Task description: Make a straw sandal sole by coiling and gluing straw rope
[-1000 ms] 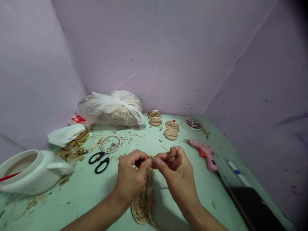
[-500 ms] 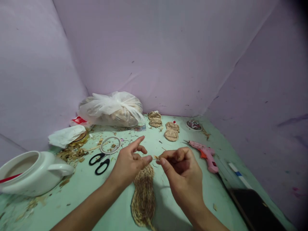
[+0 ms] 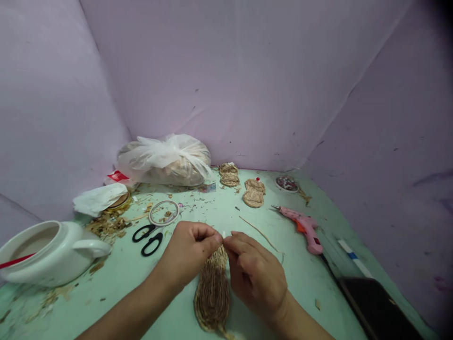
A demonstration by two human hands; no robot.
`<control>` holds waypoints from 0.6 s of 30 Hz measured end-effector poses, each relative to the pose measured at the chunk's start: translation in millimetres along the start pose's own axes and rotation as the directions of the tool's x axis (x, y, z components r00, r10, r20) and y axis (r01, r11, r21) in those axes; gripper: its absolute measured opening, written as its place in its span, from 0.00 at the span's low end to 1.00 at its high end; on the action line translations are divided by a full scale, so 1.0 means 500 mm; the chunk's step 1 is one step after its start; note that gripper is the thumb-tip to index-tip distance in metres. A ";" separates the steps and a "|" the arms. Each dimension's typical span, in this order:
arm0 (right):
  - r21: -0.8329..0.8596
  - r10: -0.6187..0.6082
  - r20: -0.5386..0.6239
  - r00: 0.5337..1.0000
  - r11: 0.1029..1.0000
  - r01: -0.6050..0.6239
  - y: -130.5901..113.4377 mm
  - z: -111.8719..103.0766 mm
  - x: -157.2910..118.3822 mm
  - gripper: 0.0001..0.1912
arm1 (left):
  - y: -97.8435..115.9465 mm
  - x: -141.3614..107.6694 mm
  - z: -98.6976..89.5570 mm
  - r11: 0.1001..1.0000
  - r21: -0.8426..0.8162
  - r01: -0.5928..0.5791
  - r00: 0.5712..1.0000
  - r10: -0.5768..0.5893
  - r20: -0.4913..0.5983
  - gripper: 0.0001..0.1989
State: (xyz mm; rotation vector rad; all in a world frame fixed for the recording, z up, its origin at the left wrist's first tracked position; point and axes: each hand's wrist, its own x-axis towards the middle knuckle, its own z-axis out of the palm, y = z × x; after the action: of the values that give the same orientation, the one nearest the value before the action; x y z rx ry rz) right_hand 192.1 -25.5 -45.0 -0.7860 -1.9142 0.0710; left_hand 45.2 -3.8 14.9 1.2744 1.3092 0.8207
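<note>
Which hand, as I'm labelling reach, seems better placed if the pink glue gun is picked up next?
Probably the right hand: the pink glue gun lies to its right, while the left hand would have to reach across.

Close head-worn view, forward and down onto the tabletop (image 3: 219, 212)

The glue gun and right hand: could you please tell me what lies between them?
In the head view, a thin strand lies between the right hand and glue gun.
</note>
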 end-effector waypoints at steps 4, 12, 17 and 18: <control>0.104 0.308 -0.150 0.940 0.950 -0.295 -0.018 0.014 0.013 0.16 | 0.002 -0.004 0.006 0.987 0.156 -0.030 0.998 0.039 -0.055 0.09; 0.026 0.289 -0.164 0.943 0.957 -0.288 -0.032 0.004 0.024 0.15 | 0.011 -0.020 0.000 0.901 0.330 -0.282 0.955 0.296 0.007 0.09; 0.028 0.312 -0.115 0.943 0.950 -0.311 -0.029 0.000 0.027 0.14 | 0.000 -0.016 -0.007 0.786 0.449 -0.425 0.895 0.438 0.081 0.09; 0.088 0.366 -0.092 0.926 0.929 -0.359 -0.031 0.000 0.030 0.14 | -0.004 -0.015 -0.007 0.761 0.454 -0.463 0.873 0.481 0.084 0.10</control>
State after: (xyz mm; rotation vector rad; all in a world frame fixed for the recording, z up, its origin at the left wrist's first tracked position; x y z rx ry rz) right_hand 180.7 -29.2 -27.1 -1.0680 -1.6369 0.3162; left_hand 40.1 -10.7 15.4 2.0427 1.2686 0.9077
